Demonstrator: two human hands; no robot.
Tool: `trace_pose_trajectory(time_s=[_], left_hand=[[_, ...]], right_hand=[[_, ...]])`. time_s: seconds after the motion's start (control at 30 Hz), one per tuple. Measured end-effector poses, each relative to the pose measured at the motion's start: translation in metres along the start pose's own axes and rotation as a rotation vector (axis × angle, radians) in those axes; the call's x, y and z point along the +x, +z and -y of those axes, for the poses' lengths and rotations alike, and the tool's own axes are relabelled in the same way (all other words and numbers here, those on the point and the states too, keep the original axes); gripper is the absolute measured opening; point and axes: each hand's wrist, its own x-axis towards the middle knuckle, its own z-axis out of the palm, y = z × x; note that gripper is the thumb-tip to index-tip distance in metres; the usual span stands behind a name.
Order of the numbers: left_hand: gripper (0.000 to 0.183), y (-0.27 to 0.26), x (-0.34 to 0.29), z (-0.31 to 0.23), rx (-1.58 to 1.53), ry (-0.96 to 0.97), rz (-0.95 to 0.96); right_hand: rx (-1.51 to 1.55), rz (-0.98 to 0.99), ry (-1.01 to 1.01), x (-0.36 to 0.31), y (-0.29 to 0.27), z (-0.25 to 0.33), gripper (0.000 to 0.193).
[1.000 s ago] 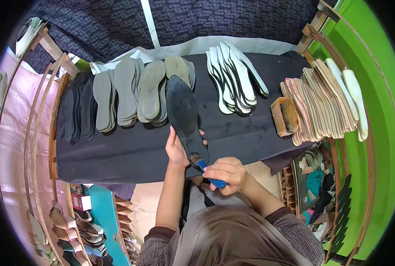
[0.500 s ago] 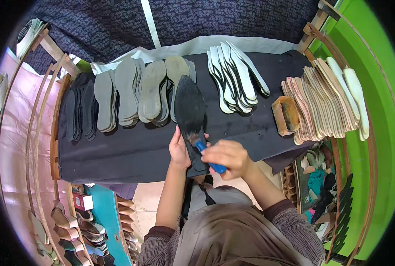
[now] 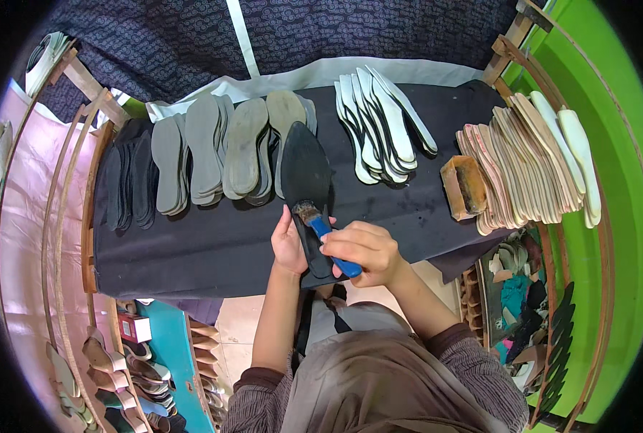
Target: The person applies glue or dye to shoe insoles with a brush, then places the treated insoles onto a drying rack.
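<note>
My left hand [image 3: 289, 245] is closed around the heel end of a black insole [image 3: 307, 162], thumb along its left edge and fingers mostly hidden beneath. The insole points away from me over the table, its toe overlapping an olive-grey insole behind it. In my right hand [image 3: 366, 252] is a brush [image 3: 319, 226] with a blue handle, gripped between thumb and fingers. Its brownish bristles press on the insole's upper face around the narrow middle.
Stacks of black insoles [image 3: 144, 180] and grey insoles [image 3: 168, 166] line the table's left. White-faced insoles [image 3: 379, 130] lie at centre right. Beside a row of tan insoles [image 3: 530, 173] stands an amber, cut-open container [image 3: 465, 187]. A black cloth [image 3: 191, 252] covers the table; wooden racks flank it.
The brush and my right hand have moved slightly away from me and to the left along the insole. My left hand and the insole have barely shifted.
</note>
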Motion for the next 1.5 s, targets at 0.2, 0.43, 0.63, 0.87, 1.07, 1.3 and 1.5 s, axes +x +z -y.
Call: trace_pose_trajectory(time_s=[0.2, 0.43, 0.63, 0.87, 1.07, 1.3, 1.5], left_hand=[[0.060, -0.007, 0.002, 0.000, 0.017, -0.016, 0.117], [0.059, -0.002, 0.000, -0.001, 0.008, 0.008, 0.035], [0.058, -0.007, 0.003, 0.000, 0.036, -0.026, 0.109], [0.057, -0.007, 0.003, 0.001, 0.053, 0.005, 0.096], [0.055, -0.007, 0.003, 0.000, 0.060, 0.032, 0.102], [0.057, -0.005, 0.006, 0.000, 0.001, 0.053, 0.138], [0.055, -0.014, 0.006, 0.002, 0.120, 0.084, 0.077]], right_hand=[[0.138, 0.075, 0.106, -0.018, -0.003, 0.017, 0.029], [0.061, -0.033, 0.054, -0.010, 0.005, 0.008, 0.027], [0.218, 0.054, 0.147, -0.019, -0.003, 0.017, 0.030], [0.077, -0.056, 0.103, -0.014, 0.007, 0.014, 0.021], [0.174, -0.015, 0.158, -0.030, 0.002, 0.021, 0.031], [0.243, 0.028, 0.236, -0.034, -0.009, 0.018, 0.028], [0.010, -0.129, 0.149, -0.014, -0.004, 0.010, 0.024]])
